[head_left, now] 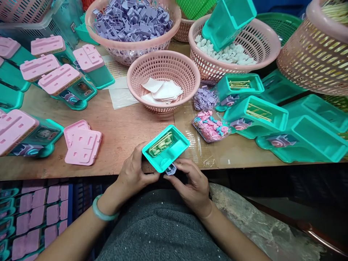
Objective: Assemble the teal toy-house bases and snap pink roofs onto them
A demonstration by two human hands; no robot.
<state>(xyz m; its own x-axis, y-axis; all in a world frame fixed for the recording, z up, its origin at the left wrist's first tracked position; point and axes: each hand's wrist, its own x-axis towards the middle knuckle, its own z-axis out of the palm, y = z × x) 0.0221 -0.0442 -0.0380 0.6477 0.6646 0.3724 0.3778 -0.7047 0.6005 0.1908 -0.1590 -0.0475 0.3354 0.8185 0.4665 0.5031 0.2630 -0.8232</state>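
My left hand [135, 170] is wrapped round the left side of a teal plastic box [178, 150] with its open top turned up towards me. Inside the box shows a pale yellow-green plastic part [161, 144]. My right hand [190, 181] pinches a small light purple plastic piece [171, 169] against the near side of the box. Its fingers also touch the box's near right corner. Left of my hands, two pink lids [83, 148] lie overlapping on the wooden table [114, 141].
A pink basket [136, 78] with white paper slips stands ahead. Behind it is a basin [94, 30] of purple pieces and a basket [268, 40] of white parts. Pink-lidded boxes [59, 78] stand left, open teal boxes [318, 137] right. A clear tray [210, 127] holds small pink and blue pieces.
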